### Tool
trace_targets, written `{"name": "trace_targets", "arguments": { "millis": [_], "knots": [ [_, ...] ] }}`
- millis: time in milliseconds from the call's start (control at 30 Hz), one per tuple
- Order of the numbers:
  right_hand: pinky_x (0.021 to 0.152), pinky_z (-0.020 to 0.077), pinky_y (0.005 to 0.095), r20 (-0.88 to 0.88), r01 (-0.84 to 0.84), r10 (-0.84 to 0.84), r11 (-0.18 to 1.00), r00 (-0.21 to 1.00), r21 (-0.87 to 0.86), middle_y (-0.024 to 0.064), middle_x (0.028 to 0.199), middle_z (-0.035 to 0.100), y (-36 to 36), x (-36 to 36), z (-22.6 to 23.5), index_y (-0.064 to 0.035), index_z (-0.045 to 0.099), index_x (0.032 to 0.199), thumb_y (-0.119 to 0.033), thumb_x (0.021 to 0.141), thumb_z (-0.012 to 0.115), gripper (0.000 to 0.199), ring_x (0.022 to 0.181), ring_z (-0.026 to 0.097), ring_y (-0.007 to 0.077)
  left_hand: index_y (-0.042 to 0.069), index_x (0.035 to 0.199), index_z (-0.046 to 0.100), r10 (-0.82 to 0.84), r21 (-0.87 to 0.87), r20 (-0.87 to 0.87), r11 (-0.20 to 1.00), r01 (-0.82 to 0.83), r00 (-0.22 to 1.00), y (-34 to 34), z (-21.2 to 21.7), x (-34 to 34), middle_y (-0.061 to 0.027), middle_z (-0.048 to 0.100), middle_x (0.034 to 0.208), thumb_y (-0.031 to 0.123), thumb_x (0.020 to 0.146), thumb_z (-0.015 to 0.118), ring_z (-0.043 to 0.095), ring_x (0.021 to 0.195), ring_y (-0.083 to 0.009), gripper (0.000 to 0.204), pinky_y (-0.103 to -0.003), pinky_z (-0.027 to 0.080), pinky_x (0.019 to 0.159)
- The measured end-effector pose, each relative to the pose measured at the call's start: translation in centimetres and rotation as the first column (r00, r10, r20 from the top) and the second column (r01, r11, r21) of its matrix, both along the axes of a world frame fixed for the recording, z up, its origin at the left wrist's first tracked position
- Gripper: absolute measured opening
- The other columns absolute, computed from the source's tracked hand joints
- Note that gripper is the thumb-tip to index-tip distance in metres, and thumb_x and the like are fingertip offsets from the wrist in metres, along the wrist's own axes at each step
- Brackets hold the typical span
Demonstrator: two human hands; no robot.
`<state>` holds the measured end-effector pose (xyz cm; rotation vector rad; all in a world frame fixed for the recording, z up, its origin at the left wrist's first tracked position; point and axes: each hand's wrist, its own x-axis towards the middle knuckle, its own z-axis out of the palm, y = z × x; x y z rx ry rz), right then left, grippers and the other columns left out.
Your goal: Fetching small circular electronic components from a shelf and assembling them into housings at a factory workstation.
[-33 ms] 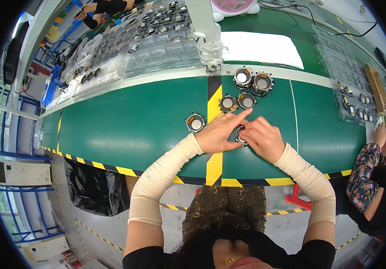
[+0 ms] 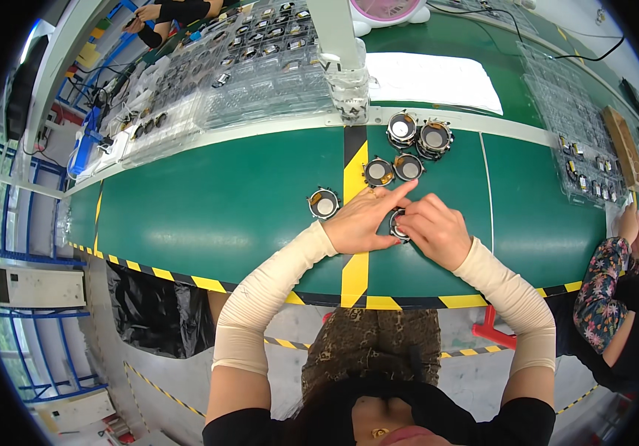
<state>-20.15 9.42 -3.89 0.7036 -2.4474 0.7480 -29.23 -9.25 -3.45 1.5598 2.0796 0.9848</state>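
Observation:
On the green bench my right hand (image 2: 437, 230) pinches a small round part (image 2: 399, 225) with a dark rim and a silvery middle. Its fingertips cover much of that part. Close against it lies my left hand (image 2: 364, 221), thumb and forefinger stretched apart on either side; whether it touches the part I cannot tell. Just beyond the left forefinger sit two similar round parts, one on the left (image 2: 378, 172) and one on the right (image 2: 409, 167). Another round part (image 2: 324, 203) rests left of my left hand.
Behind are two stacks of round parts, a left one (image 2: 402, 129) and a right one (image 2: 435, 139), near a white post (image 2: 336, 37). Clear plastic trays (image 2: 260, 97) stand beyond the rail, near a white cloth (image 2: 438, 82). A co-worker's floral sleeve (image 2: 603, 290) shows at right.

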Motion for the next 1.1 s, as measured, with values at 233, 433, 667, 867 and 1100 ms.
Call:
{"name": "trace_targets", "arguments": {
  "millis": [233, 433, 667, 867, 1100],
  "knots": [
    [0.055, 0.0491, 0.0297, 0.009, -0.051, 0.051, 0.998, 0.999, 0.042, 0.0001, 0.086, 0.057, 0.4, -0.1, 0.2, -0.0085, 0.065, 0.083, -0.007, 0.068, 0.073, 0.017, 0.078, 0.055, 0.0176, 0.006, 0.148, 0.015, -0.006, -0.016, 0.014, 1.000, 0.006, 1.000, 0.0, 0.2, 0.0, -0.0125, 0.057, 0.120, 0.017, 0.074, 0.074, 0.049, 0.111, -0.0305, 0.095, -0.041, 0.033, 0.100],
    [0.056, 0.0494, 0.0302, 0.042, -0.113, 0.111, 0.993, 0.993, 0.042, -0.0004, 0.085, 0.058, 0.7, -0.2, 0.4, -0.0086, 0.066, 0.084, -0.008, 0.069, 0.073, 0.017, 0.079, 0.055, 0.0174, 0.006, 0.148, 0.016, -0.021, -0.009, 0.015, 1.000, 0.021, 1.000, 0.0, 0.3, -0.1, -0.0123, 0.057, 0.120, 0.016, 0.075, 0.073, 0.049, 0.111, -0.0307, 0.093, -0.041, 0.033, 0.100],
    [0.058, 0.0490, 0.0315, 0.020, 0.009, -0.007, 0.994, 1.000, -0.107, 0.0016, 0.084, 0.058, 0.6, 0.0, 0.3, -0.0087, 0.066, 0.085, -0.008, 0.071, 0.073, 0.016, 0.077, 0.057, 0.0201, 0.008, 0.147, 0.018, -0.010, 0.032, 0.009, 0.999, 0.009, 1.000, -0.3, 0.1, 0.0, -0.0150, 0.049, 0.131, 0.013, 0.076, 0.070, 0.047, 0.112, -0.0323, 0.088, -0.042, 0.033, 0.100],
    [0.057, 0.0469, 0.0321, -0.039, 0.047, -0.052, 0.992, 0.998, -0.120, 0.0057, 0.085, 0.060, 0.6, 0.1, 0.4, -0.0065, 0.065, 0.086, -0.006, 0.067, 0.077, 0.022, 0.074, 0.057, 0.0230, 0.010, 0.129, 0.048, 0.056, 0.185, -0.078, 0.982, -0.040, 0.995, -1.1, 0.8, -0.1, -0.0106, 0.053, 0.123, 0.017, 0.074, 0.074, 0.051, 0.109, -0.0301, 0.062, -0.040, 0.041, 0.093],
    [0.051, 0.0441, 0.0331, 0.148, 0.024, -0.028, 0.999, 0.989, 0.030, 0.0029, 0.074, 0.049, 0.9, 1.3, 0.5, -0.0123, 0.062, 0.087, -0.025, 0.069, 0.078, 0.027, 0.062, 0.056, 0.0208, 0.009, 0.091, 0.069, 0.129, 0.152, -0.216, 0.984, -0.097, 0.968, -1.4, -0.5, -0.1, -0.0035, 0.061, 0.091, 0.016, 0.073, 0.075, 0.059, 0.084, -0.0226, 0.021, -0.034, 0.048, 0.074]
  ]
}}
